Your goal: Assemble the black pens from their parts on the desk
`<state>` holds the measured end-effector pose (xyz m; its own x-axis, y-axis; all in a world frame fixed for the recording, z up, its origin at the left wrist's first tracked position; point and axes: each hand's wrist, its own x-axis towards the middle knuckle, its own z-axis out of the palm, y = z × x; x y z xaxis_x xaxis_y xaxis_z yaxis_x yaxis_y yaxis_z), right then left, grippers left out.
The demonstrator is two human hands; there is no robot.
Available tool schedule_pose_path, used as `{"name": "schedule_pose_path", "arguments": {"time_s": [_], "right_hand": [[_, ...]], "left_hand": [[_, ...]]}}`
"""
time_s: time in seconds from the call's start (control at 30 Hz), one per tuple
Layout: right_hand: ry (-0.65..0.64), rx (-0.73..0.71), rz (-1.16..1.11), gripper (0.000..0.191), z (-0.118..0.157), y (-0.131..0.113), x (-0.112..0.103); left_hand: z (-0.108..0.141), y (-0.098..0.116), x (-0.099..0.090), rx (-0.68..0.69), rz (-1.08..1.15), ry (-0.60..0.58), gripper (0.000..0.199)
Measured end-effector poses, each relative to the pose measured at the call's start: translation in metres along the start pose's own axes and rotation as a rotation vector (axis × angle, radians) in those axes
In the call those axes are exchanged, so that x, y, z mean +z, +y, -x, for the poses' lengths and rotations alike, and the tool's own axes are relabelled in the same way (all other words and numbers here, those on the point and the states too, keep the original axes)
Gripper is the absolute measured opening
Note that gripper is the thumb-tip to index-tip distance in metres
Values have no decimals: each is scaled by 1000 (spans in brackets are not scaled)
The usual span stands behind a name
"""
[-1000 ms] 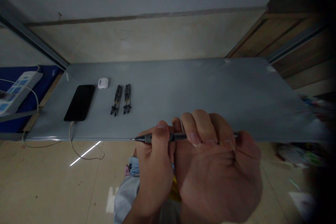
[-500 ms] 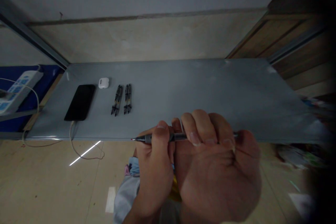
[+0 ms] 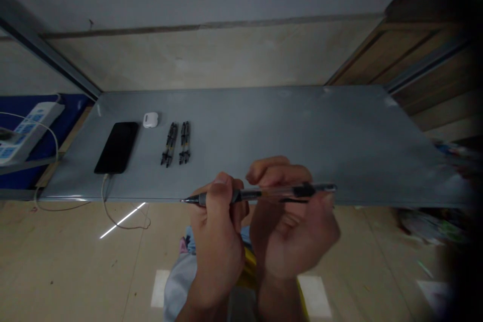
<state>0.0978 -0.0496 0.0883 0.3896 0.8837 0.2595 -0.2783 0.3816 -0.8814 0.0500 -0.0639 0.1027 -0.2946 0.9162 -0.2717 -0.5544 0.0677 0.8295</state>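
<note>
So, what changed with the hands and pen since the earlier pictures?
The right hand has moved down, away from the table, and its fingers have loosened on the rear of the pen, showing more clear barrel. The left hand keeps its grip near the tip. The phone and earbud case stayed on the grey table.

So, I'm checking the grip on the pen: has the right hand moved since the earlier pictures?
Yes. Against the front edge of the grey table, the right hand has shifted left in view, toward the left hand, and now shows smaller.
</note>
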Motion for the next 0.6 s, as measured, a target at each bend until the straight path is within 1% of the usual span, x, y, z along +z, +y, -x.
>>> {"name": "schedule_pose_path", "arguments": {"time_s": [0.13, 0.27, 0.33, 0.47, 0.53, 0.6], "right_hand": [[-66, -13, -2, 39, 0, 10, -3], [-34, 8, -2, 44, -1, 8, -4], [-4, 49, 12, 45, -1, 5, -4], [44, 150, 42, 49, 2, 2, -3], [20, 179, -22, 50, 3, 2, -2], [-29, 208, -127, 49, 3, 4, -2]], "left_hand": [[-3, -3, -4, 18, -21, -14, 50], [-7, -8, -9, 93, -79, -78, 53], [-9, -10, -12, 169, -102, -123, 54], [-14, -12, -15, 364, -172, -251, 53], [-15, -11, -15, 482, -232, -278, 53], [-16, -10, -15, 584, -277, -274, 52]]}}
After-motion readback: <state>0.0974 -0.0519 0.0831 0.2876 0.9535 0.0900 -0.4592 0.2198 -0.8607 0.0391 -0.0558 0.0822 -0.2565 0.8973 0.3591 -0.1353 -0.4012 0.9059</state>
